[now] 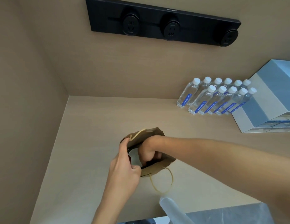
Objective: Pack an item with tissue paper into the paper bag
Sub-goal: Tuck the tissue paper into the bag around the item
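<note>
A small brown paper bag [158, 168] with cream cord handles stands on the beige counter [86, 126], its mouth open toward me. My left hand [125, 165] pinches the bag's near-left rim and holds it open. My right hand [149, 152] reaches down inside the bag, fingers curled around something dark with a pale patch beside it; what it is stays hidden. A pale, translucent sheet, perhaps tissue paper [170, 206], lies blurred at the counter's near edge.
Several water bottles [215, 97] with white caps and blue labels stand at the back right, beside a stack of blue-grey boxes [267, 101]. A black socket strip [162, 23] is fixed to the back wall. A side wall closes the left.
</note>
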